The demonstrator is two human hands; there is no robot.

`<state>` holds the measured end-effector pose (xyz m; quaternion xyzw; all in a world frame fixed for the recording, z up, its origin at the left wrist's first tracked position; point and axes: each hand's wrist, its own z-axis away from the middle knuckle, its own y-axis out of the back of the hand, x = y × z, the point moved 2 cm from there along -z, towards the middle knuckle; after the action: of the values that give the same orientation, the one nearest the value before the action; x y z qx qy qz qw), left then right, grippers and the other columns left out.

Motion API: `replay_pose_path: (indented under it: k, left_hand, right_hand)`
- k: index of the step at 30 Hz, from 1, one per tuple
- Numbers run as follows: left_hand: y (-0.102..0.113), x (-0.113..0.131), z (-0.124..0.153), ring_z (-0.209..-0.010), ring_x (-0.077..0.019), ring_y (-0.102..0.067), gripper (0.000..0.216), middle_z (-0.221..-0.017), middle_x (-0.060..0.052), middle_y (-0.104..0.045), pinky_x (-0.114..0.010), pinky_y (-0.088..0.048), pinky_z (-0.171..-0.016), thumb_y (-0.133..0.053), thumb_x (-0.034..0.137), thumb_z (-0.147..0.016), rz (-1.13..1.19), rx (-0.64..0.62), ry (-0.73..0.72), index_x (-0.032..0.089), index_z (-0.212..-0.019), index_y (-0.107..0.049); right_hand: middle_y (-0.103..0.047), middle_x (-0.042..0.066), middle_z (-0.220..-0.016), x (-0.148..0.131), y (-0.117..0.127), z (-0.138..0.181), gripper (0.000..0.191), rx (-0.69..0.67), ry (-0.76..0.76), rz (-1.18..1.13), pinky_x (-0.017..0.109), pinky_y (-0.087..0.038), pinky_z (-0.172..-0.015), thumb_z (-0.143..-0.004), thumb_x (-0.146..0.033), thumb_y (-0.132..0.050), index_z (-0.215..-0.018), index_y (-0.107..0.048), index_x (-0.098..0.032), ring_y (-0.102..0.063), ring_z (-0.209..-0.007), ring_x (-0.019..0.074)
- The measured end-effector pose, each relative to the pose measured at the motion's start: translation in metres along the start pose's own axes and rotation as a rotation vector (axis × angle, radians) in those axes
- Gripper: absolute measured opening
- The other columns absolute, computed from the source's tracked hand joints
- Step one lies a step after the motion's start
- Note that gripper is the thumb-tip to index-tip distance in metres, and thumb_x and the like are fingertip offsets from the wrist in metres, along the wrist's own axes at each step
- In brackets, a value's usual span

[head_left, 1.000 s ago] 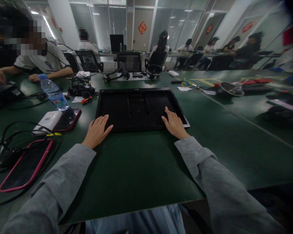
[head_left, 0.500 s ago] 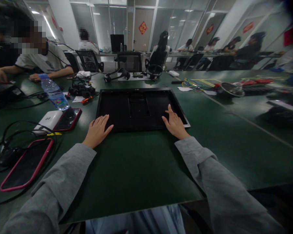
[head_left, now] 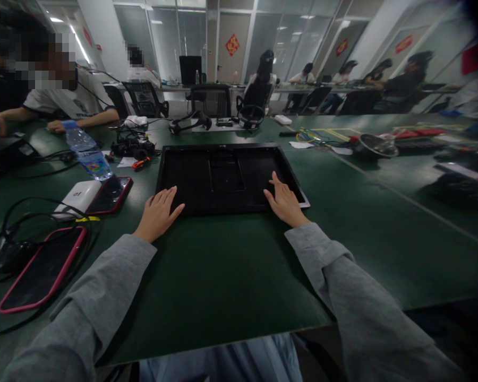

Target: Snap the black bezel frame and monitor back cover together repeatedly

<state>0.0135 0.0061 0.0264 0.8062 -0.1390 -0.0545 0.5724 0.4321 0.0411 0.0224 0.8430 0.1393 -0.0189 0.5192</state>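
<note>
- Black panel (head_left: pixel 228 198), a broad rectangle, wider than it is deep, lying flat on the green table (head_left: pixel 227 270) in front of the person, set back from the table's near edge
- Its surface is dark and mostly matt, sunk inside a raised rim that shows clearly along the far edge and the right side
- A small pale mark, too small to read, sits at about the middle of the far rim
- The near right corner catches the light and looks grey against the black
- In the middle, thin bright lines outline an upright rectangle, with a tiny pale speck inside it and a darker shape towards its far end
- Left hand (head_left: pixel 158 213): palm down at the near left corner, fingers extended close together, thumb spread away, nothing gripped; the exact contact cannot be told
- Right hand (head_left: pixel 286 203): over the near right part, index finger stretched forward, the other fingers slightly bent, grasping nothing; whether the fingertips press the surface cannot be told
- To the left, apart from it, lie a red-edged phone (head_left: pixel 110 195) and a white box (head_left: pixel 78 198), with a leaning water bottle (head_left: pixel 88 151) just behind them
</note>
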Motion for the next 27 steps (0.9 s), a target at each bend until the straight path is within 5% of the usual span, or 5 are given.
replay_pose_path:
  k: [18, 24, 27]
  left_hand:
    - [0.0001, 0.0007, 0.0007, -0.149, -0.0315, -0.045, 0.071, -0.160, -0.018, -0.050, -0.054, -0.033, -0.121, -0.028, 0.057, -0.106, -0.005, 0.010, 0.009, 0.016, -0.163, -0.033]
    - [0.0006, 0.0002, 0.0007, -0.149, -0.0306, -0.044, 0.072, -0.164, -0.017, -0.045, -0.052, -0.032, -0.123, -0.028, 0.057, -0.106, 0.002, 0.032, 0.001, 0.017, -0.165, -0.027]
    - [0.0006, 0.0000, 0.0004, -0.149, -0.0308, -0.044, 0.071, -0.164, -0.016, -0.045, -0.053, -0.032, -0.122, -0.028, 0.058, -0.106, 0.005, 0.009, -0.001, 0.018, -0.165, -0.029]
  right_hand:
    - [-0.060, 0.019, -0.145, 0.0035, -0.0040, -0.0008, 0.074, -0.015, 0.002, -0.014, 0.059, -0.052, -0.102, -0.105, -0.057, -0.021, -0.169, -0.023, -0.018, -0.055, -0.132, 0.0361]
    - [-0.044, 0.017, -0.162, 0.0026, -0.0019, -0.0004, 0.074, 0.022, 0.011, 0.022, 0.055, -0.048, -0.111, -0.105, -0.057, -0.024, -0.167, -0.026, -0.017, -0.043, -0.146, 0.0336]
    - [-0.053, 0.017, -0.154, 0.0035, -0.0032, -0.0008, 0.075, -0.013, 0.013, 0.033, 0.054, -0.051, -0.107, -0.105, -0.056, -0.023, -0.169, -0.021, -0.017, -0.050, -0.139, 0.0331]
